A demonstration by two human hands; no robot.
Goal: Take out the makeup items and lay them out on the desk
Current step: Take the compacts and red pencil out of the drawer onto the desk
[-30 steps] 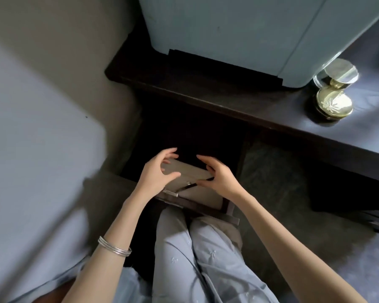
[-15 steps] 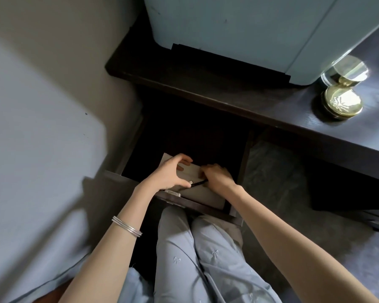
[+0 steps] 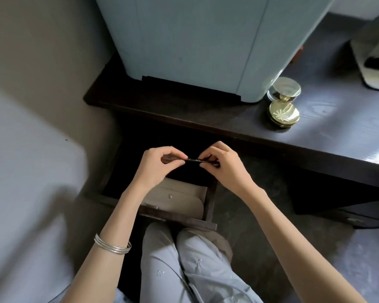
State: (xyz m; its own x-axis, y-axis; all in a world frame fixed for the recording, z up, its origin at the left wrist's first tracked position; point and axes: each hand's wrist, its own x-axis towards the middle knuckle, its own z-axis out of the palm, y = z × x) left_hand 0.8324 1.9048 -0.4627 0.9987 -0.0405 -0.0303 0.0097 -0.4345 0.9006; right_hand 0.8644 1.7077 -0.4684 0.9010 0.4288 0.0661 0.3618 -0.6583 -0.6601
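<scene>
Beige pouch [image 3: 175,199] is left in the open drawer [image 3: 209,206]; a slim black makeup pencil [image 3: 193,160] is pinched above it by left hand [image 3: 155,167] and right hand [image 3: 224,166]; the gold compact [image 3: 283,113] is already laid on the bench [image 3: 337,127]

Pretty dim overall, with soft daylight coming in from the right. The desk top [image 3: 328,119] catches a pale sheen on that side, and the gold compact [image 3: 284,114] throws small bright glints. The open drawer [image 3: 162,171] is nearly black inside, so detail gets lost there, and the dark thin stick [image 3: 193,160] between the hands barely separates from it. A big soft shadow falls across the left wall [image 3: 31,84]. Edges bend from the wide lens, and everything looks a bit soft and smeary.
</scene>
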